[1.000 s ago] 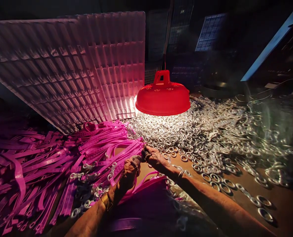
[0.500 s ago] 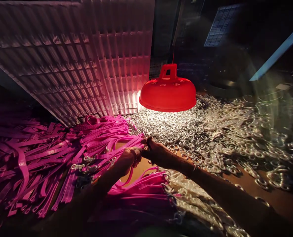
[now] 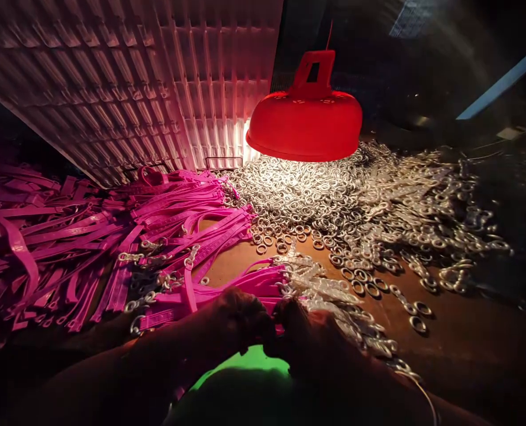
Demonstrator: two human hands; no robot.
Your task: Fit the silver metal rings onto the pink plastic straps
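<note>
My left hand (image 3: 240,319) and my right hand (image 3: 296,328) meet low in the middle, both in deep shadow. Their fingers are bent and pressed together; whatever lies between them is too dark to make out. Just beyond them lie pink straps (image 3: 249,283) whose right ends join pale metal clasps (image 3: 325,287). Another bundle of pink straps (image 3: 227,231) rests farther back, left of a heap of silver rings (image 3: 307,189). Several clasps (image 3: 145,300) lie among the straps left of my hands.
A red lamp (image 3: 307,127) hangs low over the rings. Behind the straps leans a ribbed, translucent panel (image 3: 134,89). A large pink strap pile (image 3: 58,248) covers the left side; more metal clasps (image 3: 413,207) spread right across the brown table (image 3: 458,319).
Both hands have come back toward my body, away from the rear pink bundle. The view has tilted down, with lamp and piles higher in the picture. A green patch now shows below my hands.
</note>
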